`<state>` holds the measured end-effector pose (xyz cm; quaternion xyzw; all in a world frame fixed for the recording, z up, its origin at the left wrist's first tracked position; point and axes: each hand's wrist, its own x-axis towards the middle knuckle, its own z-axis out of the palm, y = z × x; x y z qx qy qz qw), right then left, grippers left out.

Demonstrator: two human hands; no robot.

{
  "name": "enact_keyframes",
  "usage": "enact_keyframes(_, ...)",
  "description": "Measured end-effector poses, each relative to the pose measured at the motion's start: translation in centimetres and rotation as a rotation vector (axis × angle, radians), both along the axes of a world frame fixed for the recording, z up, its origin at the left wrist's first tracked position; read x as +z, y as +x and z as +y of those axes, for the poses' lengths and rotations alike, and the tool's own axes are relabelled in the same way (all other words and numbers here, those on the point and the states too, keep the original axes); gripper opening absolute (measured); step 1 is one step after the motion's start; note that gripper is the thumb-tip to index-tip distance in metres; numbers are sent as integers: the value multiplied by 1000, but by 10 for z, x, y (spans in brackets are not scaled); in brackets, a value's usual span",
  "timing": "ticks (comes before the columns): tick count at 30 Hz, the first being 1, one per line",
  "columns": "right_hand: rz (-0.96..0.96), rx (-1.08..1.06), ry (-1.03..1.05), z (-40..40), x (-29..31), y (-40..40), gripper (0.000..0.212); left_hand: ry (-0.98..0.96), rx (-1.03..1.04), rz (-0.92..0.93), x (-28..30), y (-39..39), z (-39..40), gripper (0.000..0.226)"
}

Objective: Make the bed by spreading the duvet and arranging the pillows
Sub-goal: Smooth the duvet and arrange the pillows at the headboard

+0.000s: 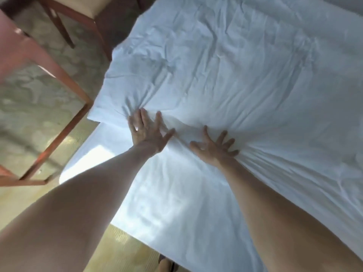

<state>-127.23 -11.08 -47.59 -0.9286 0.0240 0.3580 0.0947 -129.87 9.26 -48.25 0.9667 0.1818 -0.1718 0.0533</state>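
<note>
At the duvet's (225,75) bunched near edge, both hands pressed flat with fingers (144,116) spread, the left hand (146,134) nearer its loose corner at ten o'clock, bare bed (157,193) toward six.

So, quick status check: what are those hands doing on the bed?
Left hand and right hand open, flat on duvet. Duvet wrinkled, edge bunched. Wooden chair beside bed, not blocking.
</note>
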Motion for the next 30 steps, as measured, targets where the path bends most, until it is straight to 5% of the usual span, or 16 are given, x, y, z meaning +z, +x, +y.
enact_keyframes(7, 11, 24, -50, 15, -14, 4, 86, -513, 909, 59, -18, 27, 103, 112)
enact_keyframes(12, 42, 29, -69, 15, -13, 11, 90, -951, 1278, -192, -26, 41, 114, 142)
enact_keyframes(16, 119, 46, -12, 4, -9, 25, 92, -1027, 1411, -558, -21, 55, 95, 125)
enact_keyframes(19, 157, 31, 10, -1, -5, 28, 93, -1007, 1231, -780, -6, 58, 74, 98)
enact_keyframes(22, 117, 94, 137, -9, 15, 32, 73, -718, 739, -936, 29, 61, 49, 74)
enact_keyframes(24, 60, -57, 335, -14, 44, 45, 62, -622, 388, -964, 51, 62, 27, 57)
enact_keyframes(27, -91, -361, 611, -7, 105, 80, 74, -507, -76, -779, 79, 64, -11, 39)
enact_keyframes(30, -391, -225, 748, 8, 182, 110, 85, -301, -460, -498, 102, 59, -47, 32)
